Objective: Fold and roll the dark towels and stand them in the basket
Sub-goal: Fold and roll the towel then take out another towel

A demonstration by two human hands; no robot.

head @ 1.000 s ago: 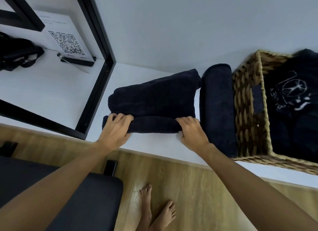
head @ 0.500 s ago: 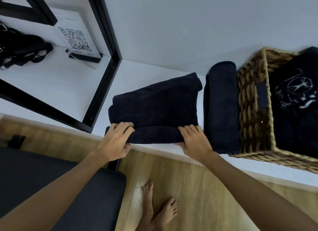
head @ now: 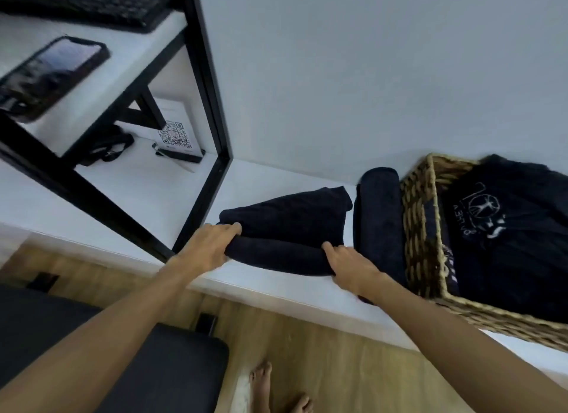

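The white tabletop (head: 276,292) runs along the wall in front of me, with a black metal frame (head: 209,105) standing on its left part. At the right end sits the woven basket (head: 421,228), and dark cloth with a pale printed emblem (head: 504,228) fills it. Just beside the basket's left wall lies a rolled dark towel (head: 379,216), on its side and touching the wicker. Left of that is the dark towel (head: 289,225) I am working on: its far part lies flat, and its near edge is turned up into a thick roll along the tabletop's front. My left hand (head: 212,245) curls its fingers over the roll's left end and grips it; my right hand (head: 347,265) holds the right end, fingers bent onto the cloth. Under the frame a card with a square code (head: 176,136) leans upright, with a black strap bundle (head: 107,148) to its left. On the shelf above lies a blurred phone (head: 52,74). My bare feet (head: 276,391) stand on the wooden floor (head: 338,366) below.
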